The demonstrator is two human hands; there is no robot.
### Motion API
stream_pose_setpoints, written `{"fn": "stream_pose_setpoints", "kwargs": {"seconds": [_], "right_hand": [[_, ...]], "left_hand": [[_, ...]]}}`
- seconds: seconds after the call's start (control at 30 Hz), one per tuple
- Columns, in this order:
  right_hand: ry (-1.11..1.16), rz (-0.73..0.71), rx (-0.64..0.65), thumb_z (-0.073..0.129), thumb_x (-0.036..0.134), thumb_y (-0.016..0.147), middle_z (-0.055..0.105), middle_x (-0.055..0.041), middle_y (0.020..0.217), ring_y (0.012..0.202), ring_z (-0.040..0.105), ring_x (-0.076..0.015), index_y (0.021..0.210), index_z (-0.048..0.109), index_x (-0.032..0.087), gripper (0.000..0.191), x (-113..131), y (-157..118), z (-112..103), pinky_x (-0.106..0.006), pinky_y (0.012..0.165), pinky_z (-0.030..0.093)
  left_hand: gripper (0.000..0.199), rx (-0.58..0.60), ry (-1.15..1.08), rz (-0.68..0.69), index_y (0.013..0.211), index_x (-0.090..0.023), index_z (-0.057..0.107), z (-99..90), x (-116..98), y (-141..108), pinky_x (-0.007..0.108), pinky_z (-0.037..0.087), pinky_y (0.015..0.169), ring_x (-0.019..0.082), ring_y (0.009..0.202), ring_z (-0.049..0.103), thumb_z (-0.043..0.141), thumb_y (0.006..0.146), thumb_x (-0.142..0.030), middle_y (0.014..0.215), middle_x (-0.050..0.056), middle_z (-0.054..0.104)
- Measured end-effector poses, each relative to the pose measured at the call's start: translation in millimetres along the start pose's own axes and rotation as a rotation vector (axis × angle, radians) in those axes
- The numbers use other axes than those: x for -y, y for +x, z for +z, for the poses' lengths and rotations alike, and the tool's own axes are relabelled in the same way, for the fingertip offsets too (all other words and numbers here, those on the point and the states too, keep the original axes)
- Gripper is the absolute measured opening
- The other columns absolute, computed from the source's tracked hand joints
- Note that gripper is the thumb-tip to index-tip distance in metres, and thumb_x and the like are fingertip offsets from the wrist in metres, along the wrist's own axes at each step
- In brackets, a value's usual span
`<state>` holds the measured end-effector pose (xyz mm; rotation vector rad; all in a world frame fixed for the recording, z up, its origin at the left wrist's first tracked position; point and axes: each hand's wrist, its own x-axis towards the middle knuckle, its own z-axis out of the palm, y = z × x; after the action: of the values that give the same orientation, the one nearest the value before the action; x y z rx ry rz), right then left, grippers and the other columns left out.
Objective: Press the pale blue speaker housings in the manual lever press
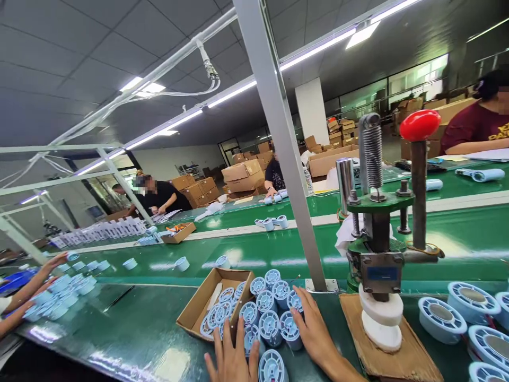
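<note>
A cluster of light-blue round plastic housings [269, 324] with spoked tops stands on the green table in front of me. My left hand [234, 358] is open at its near left side, fingers spread against the housings there. At the right side is my right hand [314, 331], also open, with its fingertips on or beside the outer housings. Whether either hand presses on them I cannot tell. Just left of the cluster, a shallow cardboard box [187, 317] contains light-blue spoked rings [218, 313] and a pale strip.
A hand press [382, 270] with a red knob [420, 124] stands right, over a cardboard sheet [417, 358]. Larger blue housings [441, 318] with metal discs lie beyond it. A grey post [296, 185] rises ahead. A green conveyor [246, 254] carries parts; co-workers sit across and left.
</note>
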<state>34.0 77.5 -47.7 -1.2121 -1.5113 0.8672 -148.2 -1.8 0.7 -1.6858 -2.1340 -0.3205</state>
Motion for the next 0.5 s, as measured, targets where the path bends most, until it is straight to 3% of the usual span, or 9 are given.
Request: {"fn": "stream_pose_setpoints", "kwargs": {"seconds": [0.13, 0.27, 0.4, 0.5], "right_hand": [[0.028, 0.003, 0.098, 0.034, 0.048, 0.093, 0.029, -0.0117, 0.156, 0.146, 0.027, -0.0254, 0.147, 0.039, 0.015, 0.063, -1.6, -8.2, 8.2, -0.047, 0.119, 0.024], [0.076, -0.01, 0.148, 0.035, 0.052, 0.092, 0.031, -0.0113, 0.155, 0.145, 0.027, -0.0252, 0.147, 0.037, 0.015, 0.067, -5.2, -10.9, 11.6, -0.045, 0.12, 0.023], [0.129, -0.018, 0.118, 0.034, 0.057, 0.091, 0.036, -0.0123, 0.152, 0.143, 0.032, -0.0257, 0.145, 0.036, 0.014, 0.069, -18.0, -8.1, 12.3, -0.046, 0.12, 0.022], [0.131, -0.015, 0.133, 0.034, 0.058, 0.093, 0.037, -0.0109, 0.151, 0.142, 0.033, -0.0253, 0.145, 0.035, 0.016, 0.067, -34.0, -4.2, 11.8, -0.046, 0.121, 0.022]], "left_hand": [[0.047, 0.033, -0.022, -0.038, 0.137, -0.02, 0.054, 6.0, 1.5, -0.5, 0.066, 0.035, 0.103, 0.042, 0.142, 0.032, 0.039, 0.096, -0.037, 0.153, 0.019, 0.039], [0.05, 0.002, -0.164, -0.064, 0.137, -0.014, 0.054, 18.3, 0.1, -7.3, 0.055, 0.038, 0.108, 0.039, 0.142, 0.033, 0.042, 0.095, -0.037, 0.153, 0.022, 0.037], [0.052, -0.005, -0.301, -0.065, 0.139, -0.015, 0.053, 21.6, 5.1, -9.4, 0.05, 0.038, 0.112, 0.033, 0.142, 0.036, 0.042, 0.094, -0.039, 0.153, 0.017, 0.04], [0.053, 0.005, -0.397, -0.052, 0.141, -0.018, 0.05, 12.7, 16.0, -5.1, 0.048, 0.039, 0.112, 0.028, 0.14, 0.04, 0.037, 0.095, -0.041, 0.15, 0.013, 0.045]]}}
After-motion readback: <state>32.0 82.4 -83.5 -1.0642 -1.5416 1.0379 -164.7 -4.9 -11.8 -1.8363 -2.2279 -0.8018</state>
